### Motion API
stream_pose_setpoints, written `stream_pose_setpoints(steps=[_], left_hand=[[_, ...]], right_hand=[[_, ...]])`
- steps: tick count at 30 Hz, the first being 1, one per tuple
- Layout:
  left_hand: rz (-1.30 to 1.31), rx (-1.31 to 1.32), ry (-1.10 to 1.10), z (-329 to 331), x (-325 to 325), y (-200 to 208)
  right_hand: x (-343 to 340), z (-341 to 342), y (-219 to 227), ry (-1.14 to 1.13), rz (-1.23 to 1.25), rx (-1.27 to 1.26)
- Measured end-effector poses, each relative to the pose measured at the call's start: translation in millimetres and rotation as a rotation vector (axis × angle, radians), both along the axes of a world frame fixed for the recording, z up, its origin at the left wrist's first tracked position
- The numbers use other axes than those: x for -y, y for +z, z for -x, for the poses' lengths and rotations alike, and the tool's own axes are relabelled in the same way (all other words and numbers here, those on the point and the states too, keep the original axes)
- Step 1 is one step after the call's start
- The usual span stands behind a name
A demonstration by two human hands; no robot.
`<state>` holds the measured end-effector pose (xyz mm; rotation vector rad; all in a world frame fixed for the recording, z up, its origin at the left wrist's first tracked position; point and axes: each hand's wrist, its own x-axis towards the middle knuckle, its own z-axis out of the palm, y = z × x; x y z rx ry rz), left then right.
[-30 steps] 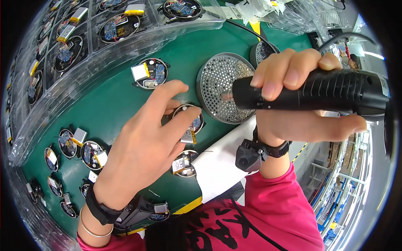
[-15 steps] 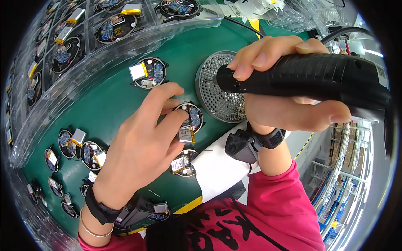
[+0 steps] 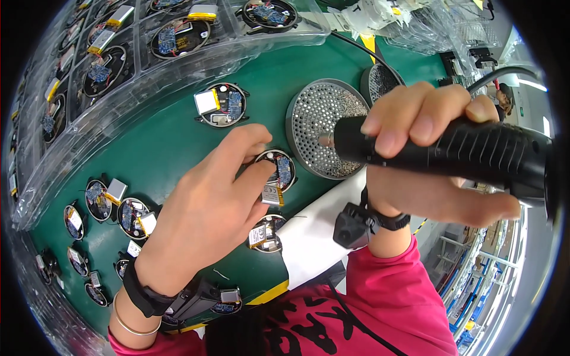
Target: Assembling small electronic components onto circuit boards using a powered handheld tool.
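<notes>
My right hand (image 3: 427, 127) is wrapped round a black electric screwdriver (image 3: 457, 148), held nearly level. Its metal tip points left and shows over the perforated round screw tray (image 3: 312, 127), which holds many small screws. My left hand (image 3: 219, 196) has its fingers closed at the edge of an open round watch case (image 3: 285, 169). That case shows a blue circuit board, and a silver battery (image 3: 272, 194) hangs at its lower edge. The thumb and fingertips cover its left side. Another open watch case (image 3: 267, 234) lies just below, partly beside a white sheet (image 3: 317, 228).
A clear plastic tray (image 3: 178, 65) of watch cases fills the upper left. One watch case (image 3: 222, 105) lies above my left hand, and several others lie at the left on the green mat (image 3: 160, 124). A smaller round dish (image 3: 380, 80) stands behind the screw tray. A cable (image 3: 362, 41) crosses the back.
The view has shifted slightly, so things sit farther right. My right hand and the screwdriver have moved right and a little nearer, uncovering the smaller dish. My left hand stays at the same watch case.
</notes>
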<state>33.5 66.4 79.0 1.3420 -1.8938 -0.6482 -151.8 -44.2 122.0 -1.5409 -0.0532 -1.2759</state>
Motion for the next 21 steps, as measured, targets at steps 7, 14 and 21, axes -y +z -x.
stream_pose_setpoints(steps=[7,14,21], left_hand=[[-0.017,-0.004,-0.004,0,0,1],[-0.013,0.003,0.009,-2,-2,3],[0.071,-0.003,0.005,1,1,-4]], right_hand=[[-22,-17,-2,-0.052,-0.092,-0.127],[-1,-13,-16,0.083,0.018,-0.104],[-16,-23,-1,0.039,-0.076,-0.202]])
